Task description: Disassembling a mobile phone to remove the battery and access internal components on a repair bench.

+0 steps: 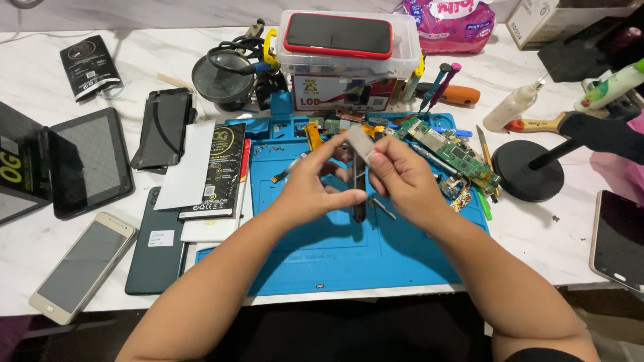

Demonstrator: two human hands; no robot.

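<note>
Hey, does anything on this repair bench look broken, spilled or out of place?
Nothing looks spilled. A bare green circuit board lies stripped on the blue mat, with loose parts scattered around it. Both hands, left hand and right hand, pinch a small pale strip.

I see a dark tablet screen (92, 159) at far left, with a black pouch (87, 65) behind it. Near the front edge lies a pale phone (85, 265), its screen grey, beside a dark phone back carrying a white label (160, 238). A black battery pack (222, 171) sits left of the blue mat. A red-cased phone (337, 34) tops the clear box, a pink bag (448, 23) behind. Another dark screen (618, 239) lies far right.
</note>
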